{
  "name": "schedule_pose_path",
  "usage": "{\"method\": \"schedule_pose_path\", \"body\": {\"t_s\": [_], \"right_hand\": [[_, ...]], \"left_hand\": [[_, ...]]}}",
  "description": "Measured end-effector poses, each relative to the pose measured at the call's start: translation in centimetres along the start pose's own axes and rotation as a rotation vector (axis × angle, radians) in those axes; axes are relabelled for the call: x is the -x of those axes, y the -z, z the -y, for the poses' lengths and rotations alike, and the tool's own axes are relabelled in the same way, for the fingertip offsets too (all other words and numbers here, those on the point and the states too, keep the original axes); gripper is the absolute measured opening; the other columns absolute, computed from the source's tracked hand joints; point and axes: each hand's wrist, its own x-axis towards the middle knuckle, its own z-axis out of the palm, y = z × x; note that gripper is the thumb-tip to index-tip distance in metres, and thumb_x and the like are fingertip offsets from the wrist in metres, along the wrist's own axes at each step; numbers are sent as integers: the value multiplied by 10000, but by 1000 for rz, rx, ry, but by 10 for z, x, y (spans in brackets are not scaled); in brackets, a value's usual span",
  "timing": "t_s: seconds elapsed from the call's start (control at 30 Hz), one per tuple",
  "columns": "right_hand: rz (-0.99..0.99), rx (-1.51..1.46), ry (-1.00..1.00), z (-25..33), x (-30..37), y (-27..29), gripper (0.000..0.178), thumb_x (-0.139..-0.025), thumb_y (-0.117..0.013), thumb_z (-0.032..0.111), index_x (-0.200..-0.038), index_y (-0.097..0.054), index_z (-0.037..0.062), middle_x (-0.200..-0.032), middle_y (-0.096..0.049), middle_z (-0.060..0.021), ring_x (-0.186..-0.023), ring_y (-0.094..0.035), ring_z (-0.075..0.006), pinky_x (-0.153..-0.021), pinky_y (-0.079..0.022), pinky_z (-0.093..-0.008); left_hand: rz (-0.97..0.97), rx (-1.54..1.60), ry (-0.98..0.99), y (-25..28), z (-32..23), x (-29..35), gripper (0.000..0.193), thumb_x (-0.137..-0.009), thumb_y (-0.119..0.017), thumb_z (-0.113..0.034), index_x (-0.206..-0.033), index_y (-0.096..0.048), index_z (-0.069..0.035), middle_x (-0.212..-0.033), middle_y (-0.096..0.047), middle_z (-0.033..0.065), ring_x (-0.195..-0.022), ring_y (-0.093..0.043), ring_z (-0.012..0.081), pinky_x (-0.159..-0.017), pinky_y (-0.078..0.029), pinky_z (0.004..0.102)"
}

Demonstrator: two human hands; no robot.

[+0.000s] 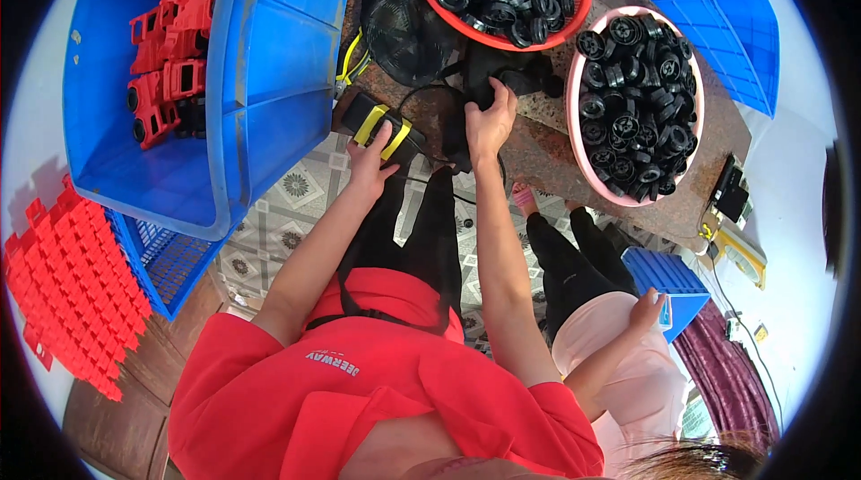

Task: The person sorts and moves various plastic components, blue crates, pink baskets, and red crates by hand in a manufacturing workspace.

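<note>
Left hand (369, 161) clasps black rectangular box (383, 130) with 2 yellow bands at brown speckled table's (722, 130) near edge, apparently steadying it. Right hand (489, 128) at partly hidden black object (482, 67); can't tell grip.

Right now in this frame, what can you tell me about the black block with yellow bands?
The black block looks roughly rectangular, with two bright yellow bands across it. Its material is unclear. It lies slantwise in the picture, by the near edge of the table. The left hand touches its near side; whether the table supports it is hidden.
</note>
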Motion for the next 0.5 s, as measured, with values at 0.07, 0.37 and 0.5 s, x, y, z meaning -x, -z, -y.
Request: {"method": "schedule_pose_path", "body": {"t_s": [0.07,0.37,0.5], "right_hand": [[-12,-46,-120,39,3,-6,817,-640,-769,304,-1351,-395,154,-1448,-267,-201,-1241,-334,-462,-1018,-349,-484],[-122,460,-145,60,-7,-56,732,-659,-751,332,-1301,-439,169,-1458,-169,-254,-1232,-299,-485,-958,-361,-561],[-165,327,-31,46,-13,-46,451,-689,-672,90,-1119,-542,127,-1358,-328,-208,-1078,-426,-439,-811,-480,-491]], "left_hand": [[-5,29,7,4,2,-5,838,-693,-811,-380,-1272,-242,-173,-1307,-375,61,-1134,-449,289,-899,-358,582],[-10,-29,-1,8,6,-21,896,-632,-858,-348,-1266,-244,-191,-1222,-478,7,-1064,-505,219,-937,-309,532],[8,-106,65,17,0,-24,742,-630,-846,-401,-1194,-398,-223,-1159,-519,-13,-1029,-510,187,-913,-322,495]]}}
